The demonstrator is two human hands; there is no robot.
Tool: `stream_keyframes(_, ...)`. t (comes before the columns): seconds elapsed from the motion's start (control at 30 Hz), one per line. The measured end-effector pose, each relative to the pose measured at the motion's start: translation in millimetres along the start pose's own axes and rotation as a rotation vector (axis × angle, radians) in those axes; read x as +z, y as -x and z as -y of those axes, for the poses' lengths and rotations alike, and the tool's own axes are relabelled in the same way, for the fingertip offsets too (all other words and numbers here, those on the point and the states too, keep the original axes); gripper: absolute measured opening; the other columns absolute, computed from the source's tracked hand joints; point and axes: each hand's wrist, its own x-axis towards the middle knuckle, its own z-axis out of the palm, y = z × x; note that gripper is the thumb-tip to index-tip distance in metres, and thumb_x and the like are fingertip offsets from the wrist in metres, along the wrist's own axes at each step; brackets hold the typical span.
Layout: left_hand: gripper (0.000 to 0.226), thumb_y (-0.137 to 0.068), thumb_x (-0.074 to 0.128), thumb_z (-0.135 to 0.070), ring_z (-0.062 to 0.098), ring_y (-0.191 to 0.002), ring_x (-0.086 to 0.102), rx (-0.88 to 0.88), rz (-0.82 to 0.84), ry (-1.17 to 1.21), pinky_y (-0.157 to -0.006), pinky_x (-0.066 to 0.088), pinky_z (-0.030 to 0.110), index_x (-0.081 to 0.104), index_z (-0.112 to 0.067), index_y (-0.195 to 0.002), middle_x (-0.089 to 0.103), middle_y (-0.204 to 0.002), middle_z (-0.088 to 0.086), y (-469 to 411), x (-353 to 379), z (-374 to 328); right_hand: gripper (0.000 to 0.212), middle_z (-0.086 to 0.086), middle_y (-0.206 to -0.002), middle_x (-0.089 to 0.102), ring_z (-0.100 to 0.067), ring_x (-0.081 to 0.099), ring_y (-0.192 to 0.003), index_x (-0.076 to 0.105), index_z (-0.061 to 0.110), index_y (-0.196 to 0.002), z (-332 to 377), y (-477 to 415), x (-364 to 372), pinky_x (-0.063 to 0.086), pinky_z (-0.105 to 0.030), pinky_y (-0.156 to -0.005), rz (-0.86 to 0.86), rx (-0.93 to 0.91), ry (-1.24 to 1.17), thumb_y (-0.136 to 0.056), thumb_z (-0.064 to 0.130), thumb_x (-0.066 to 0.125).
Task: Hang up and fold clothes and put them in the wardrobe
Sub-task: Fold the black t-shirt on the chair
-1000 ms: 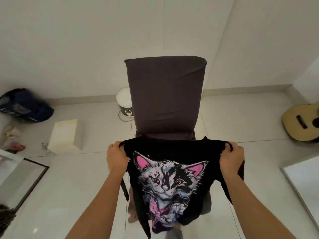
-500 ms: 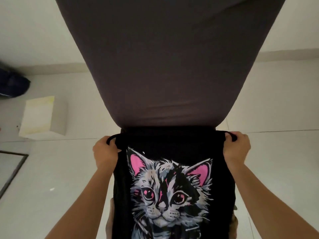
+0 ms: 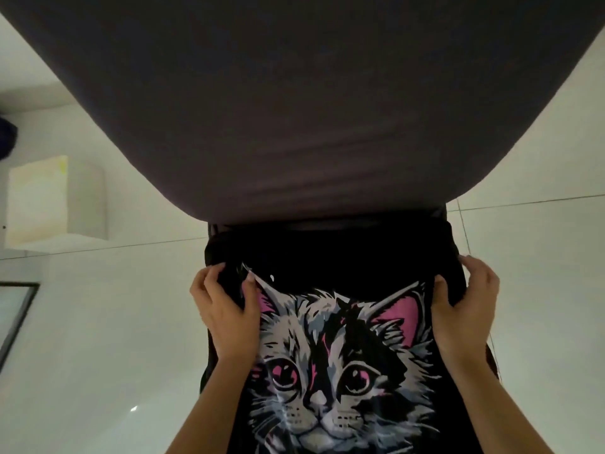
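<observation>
Chair back [image 3: 294,109], dark grey cover: fills the upper view, directly ahead of you.
Black cat-print T-shirt [image 3: 343,355]: spread below the chair back with the print facing you, its top edge meeting the chair back's lower edge.
White box [image 3: 55,201]: on the floor, well to your left.
Your left hand [image 3: 226,309]: fingers curled round the shirt's upper left edge, thumb on the print.
Your right hand [image 3: 465,306]: grips the upper right edge likewise.

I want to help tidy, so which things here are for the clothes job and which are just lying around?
For the job: black cat T-shirt; left hand and right hand, each gripping a top corner of it; dark-covered chair right behind it.
Just lying about: white box, dark bag and framed panel on the floor.
</observation>
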Motion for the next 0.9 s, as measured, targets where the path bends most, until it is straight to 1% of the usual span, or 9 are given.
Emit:
stream_keyframes(0.07,0.050,-0.094,0.042,-0.043,0.024,-0.127,0.041,0.038,0.089,-0.138,-0.105,0.034,0.039,0.044,-0.011,-0.133,0.041,-0.140,0.009,18.7,-4.2,16.0,0.041,-0.013,-0.132,0.045,-0.028,0.046,-0.122,0.047,0.003,-0.129,-18.2,24.0,-6.1,0.034,-0.031,-0.101,0.034,-0.037,0.078,-0.092,0.019,0.048)
stream_keyframes(0.17,0.063,-0.095,0.019,-0.052,0.014,-0.145,0.012,0.151,0.256,-0.313,-0.117,0.012,0.036,0.026,-0.019,-0.148,0.017,-0.157,-0.001,31.0,-6.9,33.1,0.055,-0.013,-0.139,0.045,-0.030,0.043,-0.128,0.045,0.004,-0.136,-33.5,51.1,-9.0,0.034,-0.041,-0.108,0.081,-0.095,0.217,-0.092,0.035,0.033)
stream_keyframes(0.27,0.066,-0.093,0.006,-0.054,0.008,-0.145,-0.009,0.203,0.319,-0.387,-0.118,-0.005,0.032,0.007,-0.022,-0.150,-0.002,-0.157,-0.004,27.0,-7.4,38.9,0.059,-0.012,-0.146,0.041,-0.030,0.036,-0.135,0.042,0.007,-0.139,-38.7,67.5,-9.9,0.023,-0.045,-0.115,0.071,-0.140,0.309,-0.093,0.038,0.024)
stream_keyframes(0.4,0.064,-0.096,0.005,-0.054,0.008,-0.144,-0.014,0.218,0.392,-0.364,-0.117,-0.009,0.032,0.001,-0.020,-0.150,-0.008,-0.157,-0.004,25.3,-15.3,42.2,0.060,-0.014,-0.148,0.037,-0.030,0.032,-0.138,0.039,0.007,-0.141,-43.8,91.1,-14.4,0.014,-0.043,-0.116,0.030,-0.142,0.369,-0.094,0.039,0.021)
stream_keyframes(0.57,0.059,-0.101,0.022,-0.040,0.008,-0.144,-0.011,0.226,0.468,-0.307,-0.119,-0.003,0.031,0.004,-0.016,-0.151,-0.005,-0.158,-0.002,67.9,-48.2,64.8,0.056,-0.011,-0.154,0.027,-0.027,0.021,-0.143,0.033,0.009,-0.145,-61.3,143.6,-27.8,0.012,-0.037,-0.113,-0.011,-0.083,0.322,-0.096,0.035,0.026)
stream_keyframes(0.63,0.059,-0.100,0.028,-0.039,0.010,-0.146,-0.002,0.234,0.436,-0.283,-0.118,0.002,0.029,0.010,-0.015,-0.151,0.003,-0.158,-0.002,100.2,-66.4,75.8,0.050,-0.014,-0.152,0.029,-0.031,0.026,-0.140,0.034,0.005,-0.144,-67.5,168.0,-35.5,0.020,-0.040,-0.112,-0.059,-0.035,0.235,-0.099,0.026,0.036)
stream_keyframes(0.7,0.057,-0.098,0.039,-0.036,0.015,-0.143,0.018,0.158,0.375,-0.170,-0.116,0.015,0.030,0.025,-0.012,-0.148,0.021,-0.156,0.000,128.0,-84.7,80.5,0.045,-0.019,-0.141,0.042,-0.037,0.038,-0.130,0.040,0.001,-0.137,-73.0,185.6,-44.4,0.033,-0.046,-0.108,-0.096,-0.012,0.180,-0.094,0.010,0.048)
stream_keyframes(0.8,0.044,-0.092,0.055,-0.034,0.023,-0.119,0.043,-0.048,0.185,-0.037,-0.100,0.038,0.037,0.047,-0.008,-0.127,0.045,-0.127,0.006,159.4,-102.5,83.3,0.038,-0.018,-0.116,0.059,-0.040,0.052,-0.106,0.050,0.002,-0.122,-81.2,199.9,-57.5,0.045,-0.048,-0.092,-0.105,0.042,0.212,-0.085,0.007,0.055)
stream_keyframes(0.9,0.035,-0.088,0.058,-0.042,0.027,-0.094,0.053,-0.167,0.126,-0.050,-0.083,0.047,0.042,0.051,-0.011,-0.099,0.054,-0.096,0.003,179.3,-106.4,91.0,0.019,-0.011,-0.095,0.057,-0.036,0.055,-0.090,0.049,0.005,-0.103,-77.1,214.8,-62.8,0.045,-0.047,-0.083,-0.074,0.261,0.078,-0.091,0.020,0.052)
